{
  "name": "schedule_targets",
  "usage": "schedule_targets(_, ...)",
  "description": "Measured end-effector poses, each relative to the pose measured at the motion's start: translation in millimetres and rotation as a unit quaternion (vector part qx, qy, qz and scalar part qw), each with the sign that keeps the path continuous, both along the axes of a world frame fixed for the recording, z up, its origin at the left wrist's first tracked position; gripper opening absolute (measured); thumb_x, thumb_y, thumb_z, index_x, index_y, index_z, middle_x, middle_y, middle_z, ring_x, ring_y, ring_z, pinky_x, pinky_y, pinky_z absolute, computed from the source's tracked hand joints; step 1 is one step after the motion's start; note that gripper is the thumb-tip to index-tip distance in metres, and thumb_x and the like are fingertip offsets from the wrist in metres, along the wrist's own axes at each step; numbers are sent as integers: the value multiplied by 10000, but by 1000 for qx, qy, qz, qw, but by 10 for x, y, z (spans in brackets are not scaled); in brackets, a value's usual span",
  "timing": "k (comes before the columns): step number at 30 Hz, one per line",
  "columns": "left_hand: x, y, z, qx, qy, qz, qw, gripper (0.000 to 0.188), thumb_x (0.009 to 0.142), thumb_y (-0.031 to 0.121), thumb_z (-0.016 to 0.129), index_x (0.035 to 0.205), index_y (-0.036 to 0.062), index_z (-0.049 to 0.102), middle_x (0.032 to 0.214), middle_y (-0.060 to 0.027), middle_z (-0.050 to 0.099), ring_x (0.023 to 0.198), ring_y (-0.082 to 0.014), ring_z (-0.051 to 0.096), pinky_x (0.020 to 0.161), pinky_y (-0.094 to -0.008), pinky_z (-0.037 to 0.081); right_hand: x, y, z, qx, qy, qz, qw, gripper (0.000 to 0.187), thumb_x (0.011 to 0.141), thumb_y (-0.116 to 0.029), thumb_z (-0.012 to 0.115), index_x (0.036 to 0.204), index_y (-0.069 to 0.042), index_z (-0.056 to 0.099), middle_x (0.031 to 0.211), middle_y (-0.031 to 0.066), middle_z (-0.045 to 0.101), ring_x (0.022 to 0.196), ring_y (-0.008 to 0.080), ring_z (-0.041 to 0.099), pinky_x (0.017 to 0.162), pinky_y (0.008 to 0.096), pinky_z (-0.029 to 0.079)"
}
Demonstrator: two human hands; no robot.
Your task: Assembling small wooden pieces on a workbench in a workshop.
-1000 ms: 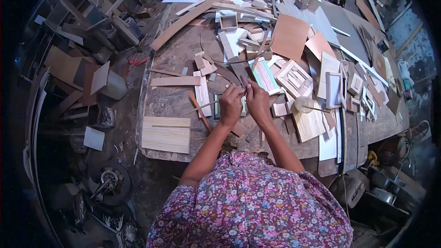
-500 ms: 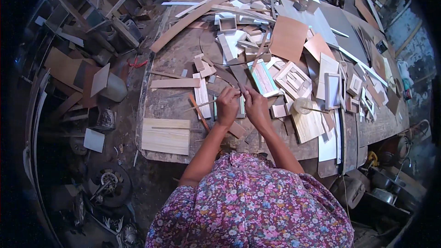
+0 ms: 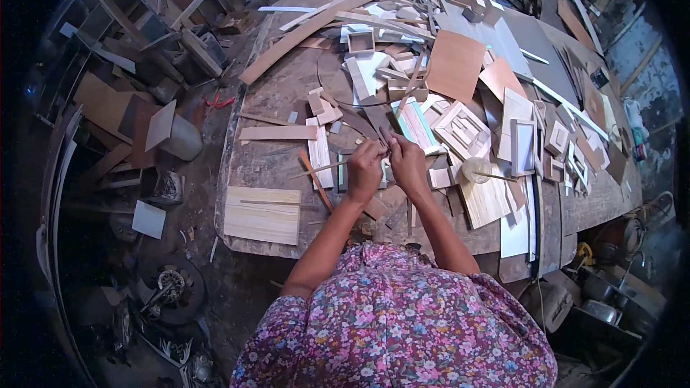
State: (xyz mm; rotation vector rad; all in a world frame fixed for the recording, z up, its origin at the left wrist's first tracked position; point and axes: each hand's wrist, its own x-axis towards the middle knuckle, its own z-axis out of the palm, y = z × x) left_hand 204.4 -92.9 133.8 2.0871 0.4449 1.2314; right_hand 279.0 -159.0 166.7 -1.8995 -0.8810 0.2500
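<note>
Centrally, both hands work close together above the near half of the wooden table [image 3: 284,93]. The left hand [image 3: 365,167] is curled narrow around a thin stick [image 3: 320,169], whose free end projects to the left over the tabletop. The right hand [image 3: 407,164] is just beside it, with its fingers drawn in narrow toward the left fingertips; a dark strip [image 3: 377,116] lies directly beyond the fingertips, and whether the right hand grips it cannot be told.

To the left of the hands, an orange-brown strip [image 3: 315,179] lies at a slant beneath the stick. A pale grained board [image 3: 263,224] lies flat at the near left edge. Farther off on the left side, a flat brown strip [image 3: 279,134] lies crosswise.

On the far right of the hands, a green-edged panel [image 3: 418,126] lies tilted, with a wooden frame [image 3: 461,131] to its right. Nearer, a round translucent container [image 3: 476,169] holds a slim rod [image 3: 502,175] that points right. A wood-grain panel [image 3: 486,201] lies under the container. At the far side, a square brown sheet [image 3: 456,63] rests among scattered offcuts.
</note>
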Motion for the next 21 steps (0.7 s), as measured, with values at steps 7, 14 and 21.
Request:
schedule_targets(7,-30,18,49,-7,1,23,1000,85,655,-53,575,713,-5,535,662,-122,500,624,-288,525,543,-356,410,-72,-42,-15,14,-14,-9,1000,262,853,-159,453,996,15,586,696,227,577,641,312,599,585,361,448)
schedule_targets(14,-37,31,-34,-24,-10,38,999,90,660,-51,585,727,-4,547,698,-129,527,650,-288,544,559,-349,426,-124,-85,0,7,-17,10,1000,275,857,-157,447,1011,29,578,624,200,555,543,252,566,543,336,430)
schedule_targets(21,-11,5,45,-37,-15,-23,999,97,674,-64,573,752,-7,558,695,-122,542,641,-277,554,556,-326,438,26,-53,-43,43,55,21,997,313,878,-203,432,1036,28,572,535,75,513,457,121,452,461,296,383)
